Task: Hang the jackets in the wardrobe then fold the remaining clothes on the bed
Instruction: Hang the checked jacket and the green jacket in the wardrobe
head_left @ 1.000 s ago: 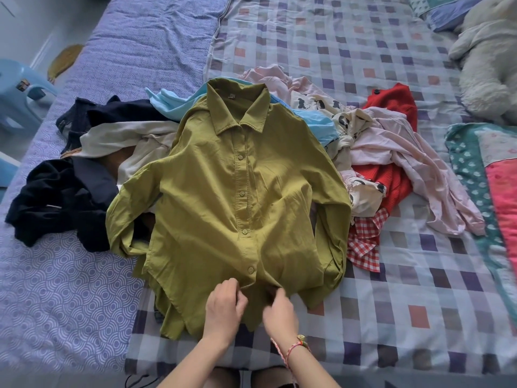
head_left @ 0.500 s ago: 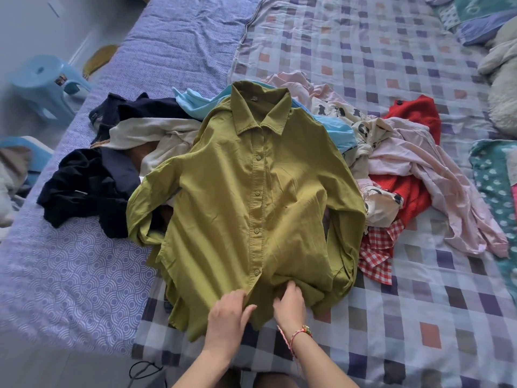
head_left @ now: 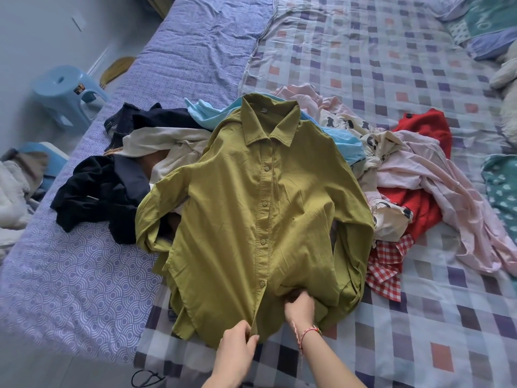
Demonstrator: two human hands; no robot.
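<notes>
Blue stool (head_left: 60, 92), plush toy (head_left: 507, 76)

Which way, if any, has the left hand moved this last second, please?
Yes. Against the lowest button of the green shirt, the left hand has drawn back toward the person and now pinches the hem.

Olive shirt (head_left: 251, 214) buttoned, front up, atop clothes pile (head_left: 405, 175)

One olive-green shirt (head_left: 251, 219) is seen at the centre, with four buttons (head_left: 264, 203) counted on its placket. Two hands are shown at the lower centre: the left hand (head_left: 237, 345) and the right hand (head_left: 299, 306). Right of centre, one red garment (head_left: 419, 208), one light-blue garment (head_left: 344, 144) and one red-checked cloth (head_left: 383, 264) are counted. One blue stool (head_left: 61, 93) is plainly seen at the upper left. Two bed covers are spread: one purple cover (head_left: 70, 289), one checked cover (head_left: 419, 317).
</notes>
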